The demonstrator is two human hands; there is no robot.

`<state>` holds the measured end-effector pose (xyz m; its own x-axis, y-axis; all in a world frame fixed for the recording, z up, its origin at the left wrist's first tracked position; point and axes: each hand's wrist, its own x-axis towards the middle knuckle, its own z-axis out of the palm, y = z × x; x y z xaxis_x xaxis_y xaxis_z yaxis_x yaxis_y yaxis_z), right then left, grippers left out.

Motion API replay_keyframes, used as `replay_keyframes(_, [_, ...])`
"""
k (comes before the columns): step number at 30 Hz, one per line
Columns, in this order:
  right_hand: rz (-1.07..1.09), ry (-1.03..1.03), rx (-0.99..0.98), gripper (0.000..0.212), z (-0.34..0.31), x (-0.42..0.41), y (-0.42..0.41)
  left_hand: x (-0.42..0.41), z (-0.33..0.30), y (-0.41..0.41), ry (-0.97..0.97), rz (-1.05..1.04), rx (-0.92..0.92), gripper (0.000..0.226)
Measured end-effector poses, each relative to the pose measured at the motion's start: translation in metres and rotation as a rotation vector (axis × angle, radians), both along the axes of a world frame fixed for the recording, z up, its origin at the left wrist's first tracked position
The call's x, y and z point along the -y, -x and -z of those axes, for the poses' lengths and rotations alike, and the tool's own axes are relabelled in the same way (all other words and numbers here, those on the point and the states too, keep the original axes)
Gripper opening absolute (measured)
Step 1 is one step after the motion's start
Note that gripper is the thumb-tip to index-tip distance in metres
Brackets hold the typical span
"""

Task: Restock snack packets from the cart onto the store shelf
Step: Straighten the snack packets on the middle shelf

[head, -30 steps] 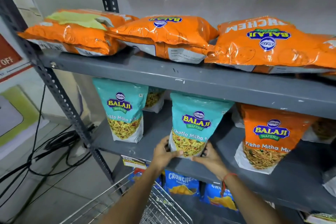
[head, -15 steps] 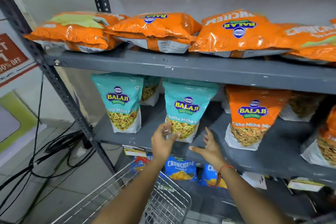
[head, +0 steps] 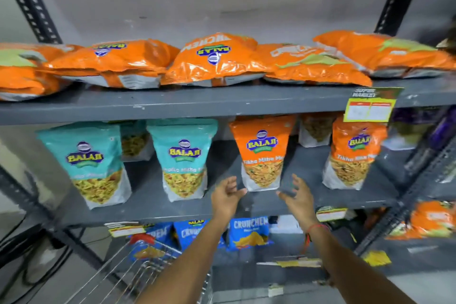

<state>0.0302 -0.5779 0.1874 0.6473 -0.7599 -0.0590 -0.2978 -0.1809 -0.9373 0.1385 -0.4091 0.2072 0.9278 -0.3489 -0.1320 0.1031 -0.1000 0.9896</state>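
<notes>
Both hands are empty and reach toward the middle shelf [head: 153, 201]; the left hand [head: 225, 198] has its fingers loosely spread, and the right hand [head: 297, 198] is also spread wide, with a red thread [head: 314, 228] on its wrist. Between the two hands, just behind them, stands an orange Balaji packet [head: 262, 153], upright on the shelf; neither hand touches it, though the left fingertips are very near its lower corner. To the left of the left hand stands a teal packet [head: 183, 158], and further left a second teal packet [head: 95, 163]; to the right of the right hand stands another orange packet [head: 351, 153]. Above the hands, on the upper shelf [head: 222, 102], orange packets [head: 217, 61] lie flat in a row; a yellow price tag [head: 370, 108] hangs from its edge, up and right of the right hand. Below the forearms are blue Crunchem packets [head: 249, 232] and the wire cart [head: 138, 271], under the left arm; what the cart holds I cannot tell.
</notes>
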Motion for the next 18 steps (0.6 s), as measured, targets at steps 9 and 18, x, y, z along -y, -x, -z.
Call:
replay_keyframes(9, [-0.275, -0.184, -0.085, 0.068, 0.024, 0.071, -0.049, 0.058, 0.043, -0.036, -0.136, 0.144, -0.108, 0.093])
replay_keyframes(18, [-0.397, -0.180, -0.044, 0.051, 0.034, 0.080, -0.054, 0.069, 0.067, -0.035, -0.148, 0.114, -0.108, 0.065])
